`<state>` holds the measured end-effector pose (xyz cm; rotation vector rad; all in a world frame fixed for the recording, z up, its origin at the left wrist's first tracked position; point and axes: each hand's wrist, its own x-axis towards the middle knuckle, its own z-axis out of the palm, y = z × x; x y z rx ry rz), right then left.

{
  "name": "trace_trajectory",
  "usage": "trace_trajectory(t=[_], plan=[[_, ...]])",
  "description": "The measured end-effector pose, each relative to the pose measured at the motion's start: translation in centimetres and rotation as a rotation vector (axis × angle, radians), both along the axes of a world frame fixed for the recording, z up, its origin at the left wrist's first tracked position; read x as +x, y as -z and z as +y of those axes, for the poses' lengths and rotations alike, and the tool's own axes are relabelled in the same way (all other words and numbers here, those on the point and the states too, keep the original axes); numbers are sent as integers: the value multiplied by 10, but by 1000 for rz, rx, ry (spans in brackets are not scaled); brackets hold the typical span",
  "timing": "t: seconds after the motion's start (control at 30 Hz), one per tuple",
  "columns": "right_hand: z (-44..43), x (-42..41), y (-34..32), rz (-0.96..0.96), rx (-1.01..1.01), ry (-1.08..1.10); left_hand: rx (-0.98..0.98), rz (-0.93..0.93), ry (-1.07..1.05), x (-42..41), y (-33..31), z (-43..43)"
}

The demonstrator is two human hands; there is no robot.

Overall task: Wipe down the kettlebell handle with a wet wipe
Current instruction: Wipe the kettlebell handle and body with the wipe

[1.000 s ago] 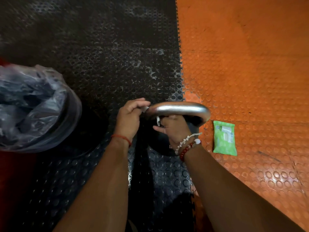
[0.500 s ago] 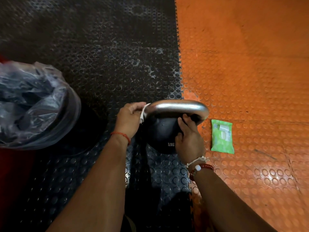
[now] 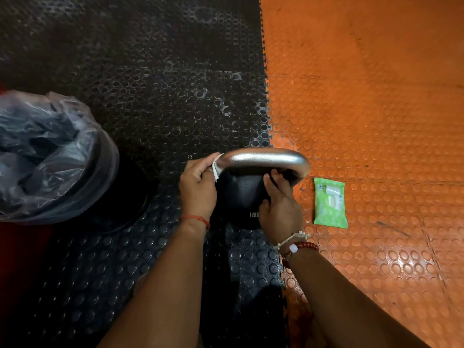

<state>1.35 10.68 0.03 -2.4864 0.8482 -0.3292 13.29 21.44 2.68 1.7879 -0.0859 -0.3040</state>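
Observation:
A black kettlebell marked 12KG stands on the dark studded mat, its silver handle arching across the top. My left hand grips a white wet wipe around the handle's left end. Only a strip of the wipe shows between my fingers and the metal. My right hand rests on the right side of the kettlebell's body, its fingers reaching up under the handle's right bend.
A green pack of wet wipes lies on the orange studded mat just right of the kettlebell. A bin lined with a clear plastic bag stands at the left on the black mat.
My right hand dropped from under the handle to the side of the kettlebell's body. My left hand stays with the wipe at the handle's left end and has slid slightly lower.

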Motion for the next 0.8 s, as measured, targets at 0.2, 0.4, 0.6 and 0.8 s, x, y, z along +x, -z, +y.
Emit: trace_trajectory(t=[0.2,0.4,0.6,0.8], plan=[[0,0,2,2,-14,1,86,239,-6,11,30,-3],[-1,-1,3,11,-10,0,-70,239,-145,-10,29,-8],[-2,-1,4,22,5,-9,-138,328,-183,-11,24,-10],[-2,-3,2,28,7,-18,-108,346,-163,-8,27,-10]])
